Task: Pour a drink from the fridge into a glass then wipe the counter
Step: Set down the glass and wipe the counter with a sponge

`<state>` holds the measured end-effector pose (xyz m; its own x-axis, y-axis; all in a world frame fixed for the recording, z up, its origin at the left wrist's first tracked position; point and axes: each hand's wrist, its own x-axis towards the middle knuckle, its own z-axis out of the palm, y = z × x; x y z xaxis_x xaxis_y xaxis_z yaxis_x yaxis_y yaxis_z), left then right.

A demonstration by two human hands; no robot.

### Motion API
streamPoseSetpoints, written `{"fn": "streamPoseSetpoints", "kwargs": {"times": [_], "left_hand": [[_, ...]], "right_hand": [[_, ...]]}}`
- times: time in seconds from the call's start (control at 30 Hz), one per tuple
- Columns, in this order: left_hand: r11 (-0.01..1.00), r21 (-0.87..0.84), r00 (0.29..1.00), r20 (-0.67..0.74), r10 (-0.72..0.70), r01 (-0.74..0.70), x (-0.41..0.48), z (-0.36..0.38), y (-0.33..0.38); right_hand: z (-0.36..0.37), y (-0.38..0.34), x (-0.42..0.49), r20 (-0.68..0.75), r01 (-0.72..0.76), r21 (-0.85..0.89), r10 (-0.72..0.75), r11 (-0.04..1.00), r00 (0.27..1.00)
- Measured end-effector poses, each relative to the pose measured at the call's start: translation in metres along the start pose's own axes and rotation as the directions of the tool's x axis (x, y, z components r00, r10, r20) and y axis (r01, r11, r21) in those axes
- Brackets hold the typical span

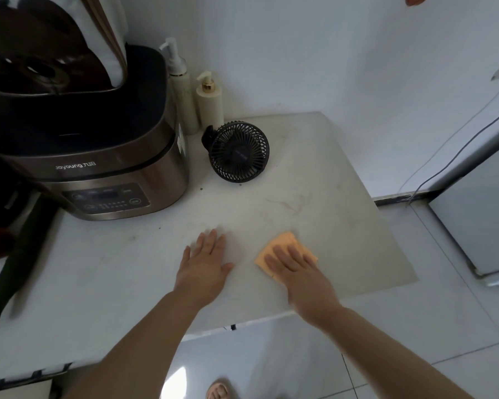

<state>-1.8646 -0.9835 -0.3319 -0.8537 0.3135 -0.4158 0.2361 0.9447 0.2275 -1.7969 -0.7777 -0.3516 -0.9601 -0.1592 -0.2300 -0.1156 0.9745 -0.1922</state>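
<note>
Pressing orange cloth point(283, 249) flat on worktop point(314, 174) with right hand point(300, 272), fingers straight; left hand point(205, 266) at 9 o'clock, spread flat, holding nothing.

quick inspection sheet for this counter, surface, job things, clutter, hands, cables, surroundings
surface: pale stone counter, faint streaks and specks
job's things: orange cloth flat on counter; glass and drink nothing seen
clutter: brown steel rice cooker, small black fan, tall cream pump bottle, short cream pump bottle
grippers: left hand flat on counter; right hand flat on cloth
cables: thin wires down the right wall
surroundings: grey fridge, white tiled floor
</note>
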Motion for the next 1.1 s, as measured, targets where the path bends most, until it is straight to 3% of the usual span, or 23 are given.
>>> {"fn": "streamPoseSetpoints", "kwargs": {"times": [0.2, 0.37, 0.5, 0.67, 0.83, 0.9, 1.1], "left_hand": [[1.0, -0.012, 1.0, 0.028, -0.007, 0.007, -0.006, 0.006, -0.002], [1.0, 0.002, 1.0, 0.027, -0.008, 0.008, -0.005, 0.006, -0.001], [1.0, 0.021, 0.999, 0.034, -0.003, 0.002, -0.005, 0.006, -0.002], [0.999, 0.04, 0.999, 0.033, -0.009, 0.008, -0.005, 0.008, -0.001], [1.0, 0.028, 1.0, -0.004, -0.013, 0.014, -0.005, 0.009, 0.0], [0.999, 0.026, 1.0, -0.015, -0.026, 0.027, -0.005, 0.009, -0.001], [0.998, 0.033, 0.998, 0.014, -0.055, 0.055, -0.001, 0.013, 0.0]], "right_hand": [[-0.006, -0.003, 0.006, 0.032, -0.225, 0.173, 0.223, 0.959, 0.974], [0.02, -0.041, -0.011, -0.052, 0.006, 0.077, -0.002, 0.997, 0.999], [0.018, -0.01, -0.03, -0.076, 0.034, -0.001, -0.034, 0.999, 0.997], [0.005, 0.01, -0.018, -0.07, -0.18, 0.05, 0.183, 0.982, 0.981], [0.013, -0.006, -0.025, -0.002, -0.17, 0.031, 0.17, 0.985, 0.985], [0.011, 0.008, -0.032, -0.055, -0.2, 0.029, 0.201, 0.979, 0.978], [-0.02, 0.062, -0.027, -0.038, -0.521, 0.187, 0.536, 0.833, 0.843]]}}
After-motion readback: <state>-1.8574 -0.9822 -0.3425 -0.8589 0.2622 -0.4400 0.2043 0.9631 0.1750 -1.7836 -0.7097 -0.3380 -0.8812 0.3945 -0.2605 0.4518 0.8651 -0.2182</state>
